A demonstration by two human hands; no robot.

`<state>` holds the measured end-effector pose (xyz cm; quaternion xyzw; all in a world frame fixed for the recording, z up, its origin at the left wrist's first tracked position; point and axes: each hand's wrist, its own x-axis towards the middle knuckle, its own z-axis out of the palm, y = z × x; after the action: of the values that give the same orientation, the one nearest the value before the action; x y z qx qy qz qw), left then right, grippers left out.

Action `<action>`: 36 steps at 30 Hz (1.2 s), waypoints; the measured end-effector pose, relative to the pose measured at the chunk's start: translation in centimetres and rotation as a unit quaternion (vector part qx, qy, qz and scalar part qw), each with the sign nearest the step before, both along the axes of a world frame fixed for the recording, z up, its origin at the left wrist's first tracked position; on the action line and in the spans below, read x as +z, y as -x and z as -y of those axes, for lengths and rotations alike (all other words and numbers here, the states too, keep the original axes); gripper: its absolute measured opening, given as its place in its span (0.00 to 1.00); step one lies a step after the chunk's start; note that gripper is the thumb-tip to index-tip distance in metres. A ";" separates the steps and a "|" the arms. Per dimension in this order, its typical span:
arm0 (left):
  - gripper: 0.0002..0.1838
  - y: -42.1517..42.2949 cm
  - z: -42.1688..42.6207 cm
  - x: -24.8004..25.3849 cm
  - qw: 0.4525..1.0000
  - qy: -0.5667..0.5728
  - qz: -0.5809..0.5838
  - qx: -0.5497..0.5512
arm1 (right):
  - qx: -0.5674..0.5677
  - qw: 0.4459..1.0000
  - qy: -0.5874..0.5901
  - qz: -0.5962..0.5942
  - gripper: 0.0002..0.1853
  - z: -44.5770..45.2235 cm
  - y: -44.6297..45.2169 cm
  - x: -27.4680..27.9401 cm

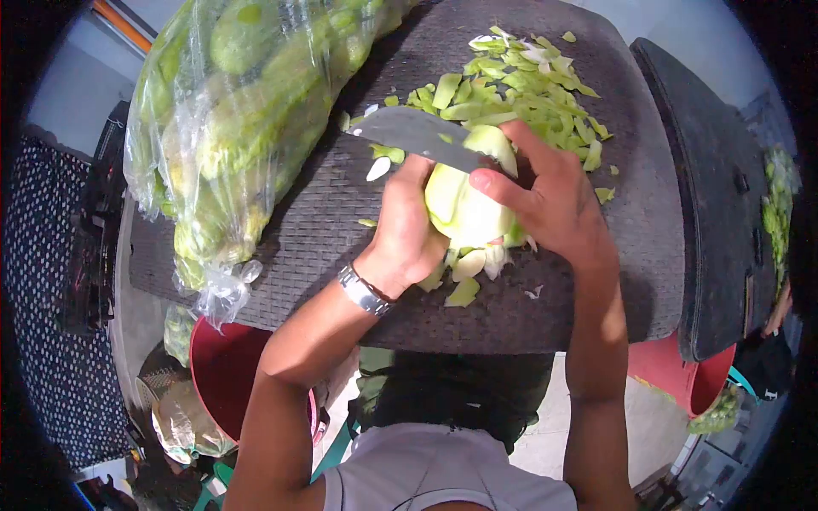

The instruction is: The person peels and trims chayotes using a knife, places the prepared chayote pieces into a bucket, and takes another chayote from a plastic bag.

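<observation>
nearest is a white shirt [452, 468], with dark green cloth [452, 387] just beyond it, at the near edge of the desk [341, 289]. a red tub [226, 375] stands below the desk's near left corner, and a red bucket [686, 375] lies below its near right corner. over the near part of the desk, the left hand [405, 221], with a silver watch [365, 291] on its wrist, is partly closed, cupping the left side of a pale green, peeled vegetable [469, 204]. the right hand [558, 200] is curled around the knife [417, 136] at its handle end, thumb and fingers bent by the vegetable's right side; the wide blade runs over the vegetable's top and points left. a few peel pieces [463, 293] lie just below the vegetable on the desk. farther off, a loose heap of green peelings [545, 98] spreads over the desk's far right part. a clear plastic bag [256, 128] full of green vegetables covers much of the desk's left side. a black panel [703, 196] stands along the desk's right edge, and a dark patterned cloth [55, 298] hangs well left of the desk
</observation>
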<state>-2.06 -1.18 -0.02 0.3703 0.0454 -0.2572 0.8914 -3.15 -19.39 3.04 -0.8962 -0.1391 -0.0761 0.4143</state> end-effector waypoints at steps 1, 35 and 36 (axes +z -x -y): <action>0.31 -0.1 -0.4 -0.1 0.999 0.041 -0.004 -0.031 | -0.001 1.000 -0.010 0.004 0.24 0.0 -0.1 0.0; 0.21 -2.4 -2.0 -0.3 0.997 -0.040 0.052 -0.034 | -0.284 0.957 -0.013 -0.059 0.27 1.6 -1.8 -2.1; 0.20 -2.5 -2.1 -0.5 0.998 -0.041 0.046 -0.032 | -0.283 0.957 -0.017 -0.062 0.27 1.5 -1.8 -2.0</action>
<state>0.45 0.87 -0.49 0.4193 0.0028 -0.2661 0.8680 -1.37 -20.91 1.01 -0.8947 0.1475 -0.1373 0.3987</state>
